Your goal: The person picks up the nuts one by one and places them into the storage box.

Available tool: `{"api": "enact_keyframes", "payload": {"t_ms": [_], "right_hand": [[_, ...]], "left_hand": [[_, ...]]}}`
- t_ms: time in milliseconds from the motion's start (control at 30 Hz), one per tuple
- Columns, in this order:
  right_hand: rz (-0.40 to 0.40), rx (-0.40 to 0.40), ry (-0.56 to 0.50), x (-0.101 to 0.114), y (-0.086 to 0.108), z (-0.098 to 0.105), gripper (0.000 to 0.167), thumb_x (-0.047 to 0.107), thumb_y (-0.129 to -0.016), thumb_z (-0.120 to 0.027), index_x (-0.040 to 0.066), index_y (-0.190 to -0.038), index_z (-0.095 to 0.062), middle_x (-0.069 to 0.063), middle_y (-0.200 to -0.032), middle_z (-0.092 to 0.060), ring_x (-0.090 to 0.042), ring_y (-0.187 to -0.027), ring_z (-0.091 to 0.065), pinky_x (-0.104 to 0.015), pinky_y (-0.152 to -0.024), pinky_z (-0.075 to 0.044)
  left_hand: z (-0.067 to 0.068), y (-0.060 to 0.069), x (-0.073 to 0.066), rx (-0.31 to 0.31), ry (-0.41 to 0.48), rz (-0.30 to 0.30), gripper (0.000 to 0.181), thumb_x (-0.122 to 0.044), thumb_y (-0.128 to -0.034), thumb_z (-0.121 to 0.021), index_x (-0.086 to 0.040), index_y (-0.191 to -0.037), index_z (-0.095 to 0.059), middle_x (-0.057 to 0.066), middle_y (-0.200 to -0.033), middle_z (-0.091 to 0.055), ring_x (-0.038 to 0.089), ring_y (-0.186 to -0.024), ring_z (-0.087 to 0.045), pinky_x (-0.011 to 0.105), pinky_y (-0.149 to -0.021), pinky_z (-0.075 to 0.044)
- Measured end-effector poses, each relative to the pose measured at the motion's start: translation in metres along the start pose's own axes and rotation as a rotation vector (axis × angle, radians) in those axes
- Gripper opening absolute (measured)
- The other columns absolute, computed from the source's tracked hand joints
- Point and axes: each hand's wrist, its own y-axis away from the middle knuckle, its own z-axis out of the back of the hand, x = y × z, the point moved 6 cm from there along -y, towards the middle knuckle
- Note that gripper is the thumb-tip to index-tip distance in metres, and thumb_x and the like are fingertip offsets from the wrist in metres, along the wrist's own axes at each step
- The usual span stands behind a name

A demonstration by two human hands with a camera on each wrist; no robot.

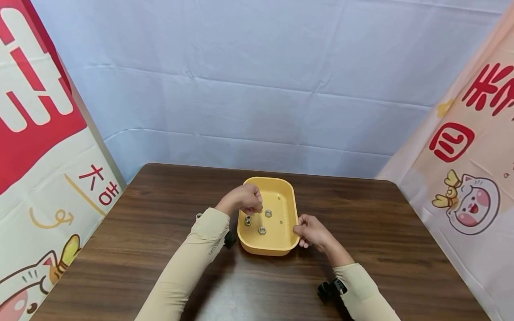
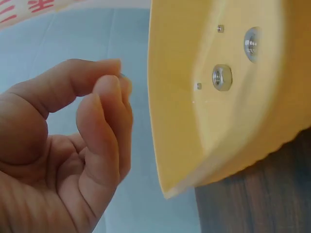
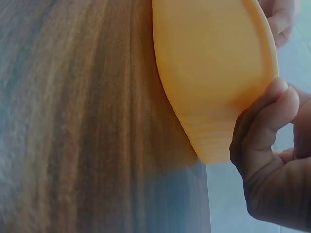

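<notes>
A yellow plastic tray (image 1: 270, 248) sits on the table with several metal nuts inside, larger ones like this nut (image 1: 262, 230) and smaller ones like this nut (image 2: 220, 28). Above the tray's left part is my left hand (image 1: 246, 199), thumb and fingertips brought together. A tiny greyish sliver (image 2: 124, 76) shows at those fingertips; most of it is hidden, so its kind is unclear. My right hand (image 1: 312, 231) pinches the tray's right rim between thumb and curled fingers, as the right wrist view also shows.
Another nut (image 1: 198, 216) lies on the dark wooden table (image 1: 160, 214) left of the tray, partly covered by the left sleeve (image 1: 209, 229). A pale blue cloth (image 1: 257, 89) hangs behind the table, with printed cloths on both sides.
</notes>
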Motion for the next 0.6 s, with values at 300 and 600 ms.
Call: {"api": "enact_keyframes", "payload": {"t_ms": [300,600], "right_hand": [[0.0,0.007,-0.005,0.0,0.0,0.0,0.012,-0.001,-0.08,-0.051,-0.004,-0.09,-0.044,-0.015,-0.062,-0.057,-0.012,-0.041,-0.049,-0.021,-0.036,-0.043],[-0.001,0.002,-0.011,0.0,0.001,0.001,0.012,-0.001,-0.081,-0.051,-0.004,-0.089,-0.044,-0.015,-0.062,-0.057,-0.012,-0.041,-0.049,-0.021,-0.036,-0.043]], "left_hand": [[-0.006,-0.018,-0.007,0.001,-0.203,0.08,0.04,0.008,-0.0788,-0.059,-0.011,-0.049,-0.042,0.005,-0.047,-0.046,0.014,-0.041,-0.045,0.027,-0.043,-0.046],[-0.023,-0.031,-0.005,0.096,-0.566,0.167,0.005,0.006,-0.0762,-0.06,0.002,-0.076,-0.061,0.005,-0.048,-0.049,0.012,-0.038,-0.044,0.019,-0.034,-0.035]]}}
